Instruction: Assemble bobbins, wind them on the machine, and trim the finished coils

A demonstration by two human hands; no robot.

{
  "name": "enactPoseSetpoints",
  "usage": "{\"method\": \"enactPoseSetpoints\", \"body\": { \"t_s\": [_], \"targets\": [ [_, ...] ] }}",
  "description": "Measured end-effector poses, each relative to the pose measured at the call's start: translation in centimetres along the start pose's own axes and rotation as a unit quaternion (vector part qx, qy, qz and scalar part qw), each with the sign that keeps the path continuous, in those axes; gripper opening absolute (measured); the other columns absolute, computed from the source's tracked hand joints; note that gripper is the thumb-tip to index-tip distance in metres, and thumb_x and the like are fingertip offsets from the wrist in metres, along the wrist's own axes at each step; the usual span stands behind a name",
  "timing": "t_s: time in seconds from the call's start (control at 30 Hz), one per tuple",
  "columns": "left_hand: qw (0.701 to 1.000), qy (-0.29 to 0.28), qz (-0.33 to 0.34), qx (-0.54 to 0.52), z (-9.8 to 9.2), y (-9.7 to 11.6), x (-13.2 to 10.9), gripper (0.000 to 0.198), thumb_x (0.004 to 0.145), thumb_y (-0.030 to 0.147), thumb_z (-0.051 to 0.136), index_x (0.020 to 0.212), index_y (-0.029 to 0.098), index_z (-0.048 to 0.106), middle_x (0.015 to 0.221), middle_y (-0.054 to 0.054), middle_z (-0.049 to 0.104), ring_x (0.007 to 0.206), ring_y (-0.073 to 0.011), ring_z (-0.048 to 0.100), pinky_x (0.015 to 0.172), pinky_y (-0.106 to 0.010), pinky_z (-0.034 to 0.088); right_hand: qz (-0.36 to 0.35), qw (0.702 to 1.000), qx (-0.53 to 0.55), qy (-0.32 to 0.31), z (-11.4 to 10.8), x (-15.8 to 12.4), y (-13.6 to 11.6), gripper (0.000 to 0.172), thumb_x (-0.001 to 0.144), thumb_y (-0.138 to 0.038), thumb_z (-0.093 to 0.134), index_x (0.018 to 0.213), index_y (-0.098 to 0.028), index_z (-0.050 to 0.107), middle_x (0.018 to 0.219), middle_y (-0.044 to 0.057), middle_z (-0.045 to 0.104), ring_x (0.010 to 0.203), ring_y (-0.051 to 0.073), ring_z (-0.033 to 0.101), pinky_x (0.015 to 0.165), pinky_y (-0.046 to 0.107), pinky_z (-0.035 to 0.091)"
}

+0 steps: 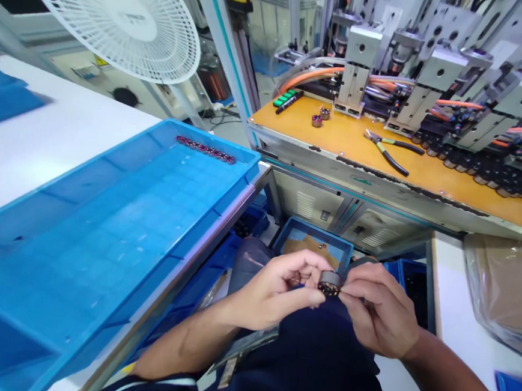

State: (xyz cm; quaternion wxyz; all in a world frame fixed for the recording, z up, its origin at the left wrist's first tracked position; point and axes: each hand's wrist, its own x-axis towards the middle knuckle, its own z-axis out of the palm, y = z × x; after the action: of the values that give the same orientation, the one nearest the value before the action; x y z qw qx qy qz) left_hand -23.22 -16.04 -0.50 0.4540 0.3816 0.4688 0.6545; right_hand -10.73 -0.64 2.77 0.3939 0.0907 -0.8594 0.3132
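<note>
Stator (329,282) pinched between two hands below bench (338,138)

Both hands are meeting over the lap, in front of the bench and lower than its front edge. The left hand (276,290) is closing thumb and forefinger on the stator's left side. The right hand (378,316) is pinching its right side with fingertips drawn together. Both are clamped on the one part, and neither is sitting nearer to it than the other.

The stator is resting squarely between them, touching both sets of fingertips. It is a short drum, wider than tall, so its broad span is running from hand to hand. Its axis is standing roughly upright, leaning a little toward the camera. A dark band is showing on top and copper-coloured windings seem to be facing down, though the part is too small to be sure.

Under the bench's front, just beyond the hands, a bin (314,239) is holding a brown sheet. On the bench, pliers (388,150) are lying near its middle and a marker (289,101) near its left end. Left of the bench, a tray (105,225) is stretching toward the camera, with a fan (121,16) standing behind it.
</note>
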Motion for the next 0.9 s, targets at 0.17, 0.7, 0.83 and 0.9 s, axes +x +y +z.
{"method": "enactPoseSetpoints", "body": {
  "t_s": [0.17, 0.7, 0.83, 0.9],
  "targets": [
    [0.993, 0.028, 0.059, -0.1, 0.8, -0.5, 0.2, 0.018, 0.088, 0.02, 0.067, 0.104, 0.015, 0.06, 0.091, -0.005, 0.065, 0.072, -0.0117, 0.068, 0.064, -0.022, 0.054, 0.008, 0.997, -0.076, 0.002, 0.2, -0.4, -0.2, 0.009, 0.087, -0.007, 0.059, 0.087, -0.016, 0.062, 0.076, 0.002, 0.065, 0.066, 0.011, 0.064, 0.064, 0.021, 0.054],
    [0.977, -0.117, -0.07, -0.166, 0.0, -0.5, 0.6, 0.042, 0.083, 0.052, 0.069, 0.099, 0.015, 0.057, 0.07, 0.0, 0.064, 0.06, -0.0093, 0.062, 0.063, -0.022, 0.049, -0.067, 0.992, -0.093, -0.058, -0.6, 0.8, -0.8, 0.015, 0.093, -0.013, 0.055, 0.079, -0.02, 0.058, 0.066, -0.002, 0.059, 0.052, 0.009, 0.059, 0.048, 0.02, 0.051],
    [0.979, -0.053, 0.016, -0.197, 0.6, -1.3, 0.6, 0.032, 0.086, 0.032, 0.072, 0.106, 0.016, 0.053, 0.072, 0.001, 0.065, 0.059, -0.0084, 0.065, 0.061, -0.02, 0.052, -0.049, 0.989, -0.131, -0.051, -0.5, 0.3, -0.5, 0.009, 0.092, -0.016, 0.058, 0.084, -0.02, 0.061, 0.07, 0.0, 0.061, 0.055, 0.01, 0.059, 0.05, 0.022, 0.051],
    [0.973, -0.027, 0.064, -0.219, 0.8, -1.6, 0.6, 0.031, 0.083, 0.023, 0.075, 0.105, 0.016, 0.055, 0.084, -0.002, 0.067, 0.066, -0.01, 0.069, 0.064, -0.022, 0.055, -0.045, 0.987, -0.15, -0.034, -0.5, -0.1, -0.3, 0.006, 0.091, -0.014, 0.059, 0.09, -0.019, 0.061, 0.075, 0.002, 0.062, 0.062, 0.011, 0.062, 0.057, 0.022, 0.053]
  ]
}}
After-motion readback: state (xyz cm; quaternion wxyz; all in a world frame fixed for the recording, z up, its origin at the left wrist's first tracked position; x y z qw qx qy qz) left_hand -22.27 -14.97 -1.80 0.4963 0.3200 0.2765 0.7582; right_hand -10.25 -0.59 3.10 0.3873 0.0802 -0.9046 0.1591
